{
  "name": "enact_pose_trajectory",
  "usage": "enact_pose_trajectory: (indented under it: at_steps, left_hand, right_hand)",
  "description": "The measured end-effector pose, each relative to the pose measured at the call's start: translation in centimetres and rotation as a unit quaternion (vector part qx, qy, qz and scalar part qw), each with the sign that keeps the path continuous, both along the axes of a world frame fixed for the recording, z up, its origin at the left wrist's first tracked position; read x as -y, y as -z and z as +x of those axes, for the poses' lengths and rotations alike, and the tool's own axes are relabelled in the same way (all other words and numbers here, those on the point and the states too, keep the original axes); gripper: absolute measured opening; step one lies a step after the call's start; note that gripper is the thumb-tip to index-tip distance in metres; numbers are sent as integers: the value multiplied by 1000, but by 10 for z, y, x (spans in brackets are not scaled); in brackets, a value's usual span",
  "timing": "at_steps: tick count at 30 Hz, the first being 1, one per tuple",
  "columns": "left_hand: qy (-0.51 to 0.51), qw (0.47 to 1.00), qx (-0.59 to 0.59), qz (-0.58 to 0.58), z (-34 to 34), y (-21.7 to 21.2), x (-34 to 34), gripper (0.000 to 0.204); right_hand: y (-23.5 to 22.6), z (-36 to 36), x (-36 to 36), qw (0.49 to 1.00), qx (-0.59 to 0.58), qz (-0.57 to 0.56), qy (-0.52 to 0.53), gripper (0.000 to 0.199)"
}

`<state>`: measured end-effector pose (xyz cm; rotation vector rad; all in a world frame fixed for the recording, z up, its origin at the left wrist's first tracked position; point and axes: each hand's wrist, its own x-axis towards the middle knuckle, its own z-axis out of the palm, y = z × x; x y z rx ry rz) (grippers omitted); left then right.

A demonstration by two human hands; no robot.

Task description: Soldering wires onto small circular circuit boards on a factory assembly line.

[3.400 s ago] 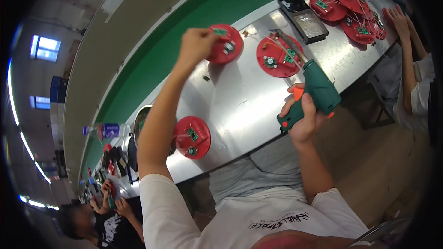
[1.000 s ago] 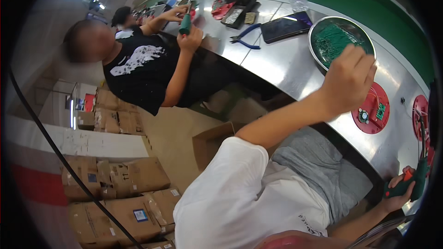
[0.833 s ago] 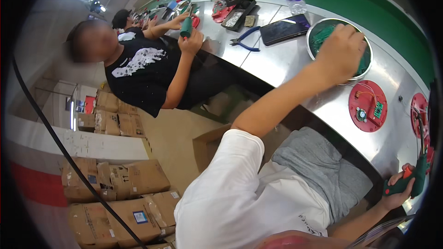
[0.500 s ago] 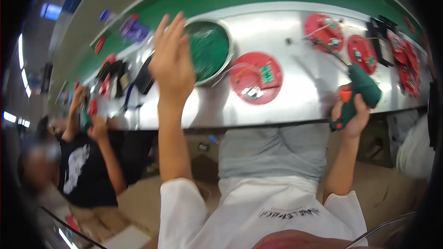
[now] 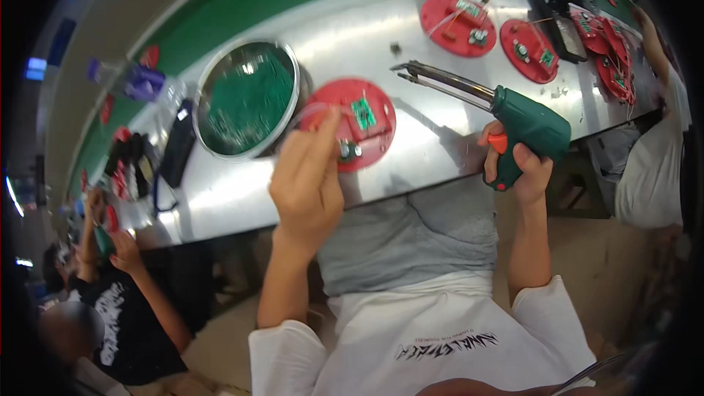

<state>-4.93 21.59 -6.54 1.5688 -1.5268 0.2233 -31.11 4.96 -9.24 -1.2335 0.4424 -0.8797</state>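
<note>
My right hand (image 5: 524,165) is wrapped round the grip of a green soldering gun (image 5: 535,125) with an orange trigger. Its long metal tip points left over the table. In front of me lies a round red plastic disc (image 5: 378,150) carrying a small green circuit board (image 5: 362,114), a silvery part and a pale wire. My left hand (image 5: 308,187) reaches over the disc's left side, fingers drawn together beside the wire. Whether anything is pinched there is hidden. Just left of the disc stands a metal bowl (image 5: 292,66) filled with green material.
Two more red discs (image 5: 458,26) (image 5: 526,51) lie back right, near black parts (image 5: 561,29) and a red pile (image 5: 612,59). A purple-labelled bottle (image 5: 143,82) and a black strap-like item (image 5: 176,147) are left of the bowl. People sit at both sides.
My left hand has come down from its raised, fingers-outstretched position to the red disc, and its fingers have closed together. The soldering gun has tilted, its tip now pointing further left. The view has shifted.
</note>
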Motion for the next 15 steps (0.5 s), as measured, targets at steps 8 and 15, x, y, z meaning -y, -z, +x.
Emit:
enact_pose_trajectory:
  at_steps: [8, 15]
  left_hand:
    - [-67, 988, -118, -71, -8, 30, 8, 9]
    - [-106, 992, 7, -71, -11, 34, 21, 16]
  right_hand:
    - [-2, -4, -21, 993, -72, -83, -38, 37]
    - [-9, -18, -31, 977, -145, -155, -24, 60]
